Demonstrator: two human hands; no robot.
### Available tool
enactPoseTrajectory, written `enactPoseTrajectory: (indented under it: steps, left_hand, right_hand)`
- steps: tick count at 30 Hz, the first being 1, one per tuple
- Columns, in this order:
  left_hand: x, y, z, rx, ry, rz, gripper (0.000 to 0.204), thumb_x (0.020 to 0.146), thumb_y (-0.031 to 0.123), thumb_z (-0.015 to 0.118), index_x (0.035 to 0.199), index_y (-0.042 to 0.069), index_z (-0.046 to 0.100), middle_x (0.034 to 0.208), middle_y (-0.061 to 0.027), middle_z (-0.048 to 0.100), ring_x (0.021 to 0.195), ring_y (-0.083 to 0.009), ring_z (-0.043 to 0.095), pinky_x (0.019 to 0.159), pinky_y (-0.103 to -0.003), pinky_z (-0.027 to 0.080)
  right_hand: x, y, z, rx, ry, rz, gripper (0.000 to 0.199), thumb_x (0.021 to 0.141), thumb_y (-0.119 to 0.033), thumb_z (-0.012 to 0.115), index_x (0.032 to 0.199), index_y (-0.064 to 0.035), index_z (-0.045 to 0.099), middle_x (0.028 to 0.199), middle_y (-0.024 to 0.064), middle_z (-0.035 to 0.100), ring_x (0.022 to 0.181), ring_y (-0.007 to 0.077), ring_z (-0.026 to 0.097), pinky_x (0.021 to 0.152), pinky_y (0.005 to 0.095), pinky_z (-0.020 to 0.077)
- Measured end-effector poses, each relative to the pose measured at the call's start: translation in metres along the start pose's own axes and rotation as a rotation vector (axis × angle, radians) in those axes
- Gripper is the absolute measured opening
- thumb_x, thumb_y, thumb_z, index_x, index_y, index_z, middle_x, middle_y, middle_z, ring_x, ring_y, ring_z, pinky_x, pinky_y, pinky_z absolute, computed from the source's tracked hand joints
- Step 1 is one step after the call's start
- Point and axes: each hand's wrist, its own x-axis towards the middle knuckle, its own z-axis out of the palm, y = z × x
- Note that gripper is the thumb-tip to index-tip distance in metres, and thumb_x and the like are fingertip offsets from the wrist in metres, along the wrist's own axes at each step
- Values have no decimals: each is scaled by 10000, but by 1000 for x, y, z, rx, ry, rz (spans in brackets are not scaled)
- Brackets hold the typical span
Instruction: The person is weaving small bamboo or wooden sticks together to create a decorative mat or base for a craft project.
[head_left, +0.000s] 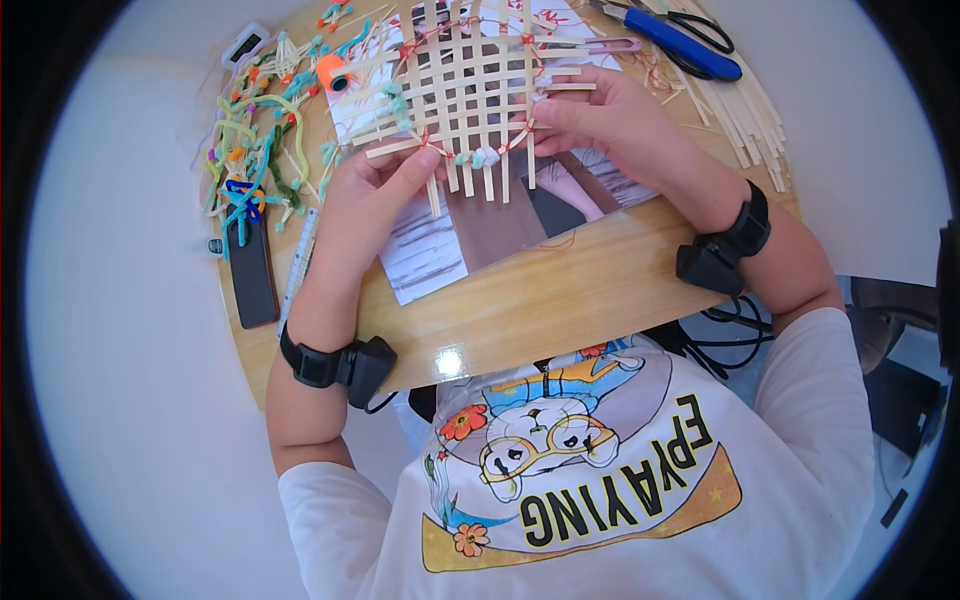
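Pinching a pale, flat-strip woven lattice (470, 110), left hand (372, 192) near left, right hand (612, 122) right, I judge it light, springy, best rim-held.

Woven lattice (468, 112) pale cream, criss-cross; thread ties (424, 140) red; pliers handle (692, 54) blue; tabletop (520, 310) yellow-brown, wood-grained

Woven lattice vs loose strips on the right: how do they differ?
The woven lattice is interlaced crosswise; the loose strips lie roughly side by side. Lattice has red ties; strips look plain. Left hand and right hand hold the lattice; strips lie on the table. Shared: both pale, narrow pieces.
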Motion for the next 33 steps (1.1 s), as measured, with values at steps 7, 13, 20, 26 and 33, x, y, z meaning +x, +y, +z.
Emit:
enactPoseTrajectory:
  steps: [7, 13, 20, 26, 33]
  left_hand:
    - [1, 3, 1, 43, 24, 39, 249, 887, 258, 651, 923, 12, 677, 829, -20, 654, 790, -75, 574, 737, -224, 453]
    - [2, 2, -1, 16, 31, 46, 263, 888, 266, 646, 939, 10, 679, 849, -20, 657, 775, -75, 555, 736, -223, 434]
    - [0, 1, 7, -37, 71, 77, 313, 893, 294, 640, 981, -5, 666, 861, -45, 668, 751, -92, 590, 703, -231, 467]
    - [9, -12, -5, -161, 175, 77, 380, 917, 340, 599, 1002, -26, 655, 855, -72, 672, 722, -92, 594, 693, -228, 493]
    - [4, -4, -1, -175, 158, 61, 392, 913, 335, 611, 1011, -41, 655, 862, -85, 678, 686, -90, 600, 662, -210, 496]
  right_hand:
    - [-1, 0, 1, -23, -24, -23, 322, 869, -149, 655, 1130, 29, 595, 1024, 126, 663, 873, 159, 659, 760, 259, 561]
    - [2, -1, 0, -37, -100, 9, 359, 888, -242, 633, 1132, 20, 608, 1010, 128, 668, 874, 170, 660, 761, 273, 553]
    - [0, 1, 1, -93, -74, 49, 389, 876, -296, 645, 1099, 23, 638, 941, 123, 684, 808, 149, 655, 734, 264, 539]
    - [0, 0, 1, -131, -81, 45, 381, 873, -301, 650, 1091, 12, 651, 914, 114, 689, 754, 132, 647, 702, 241, 529]
    - [0, 0, 1, -120, -94, 54, 354, 868, -307, 657, 1059, -9, 673, 890, 99, 688, 749, 125, 642, 677, 238, 522]
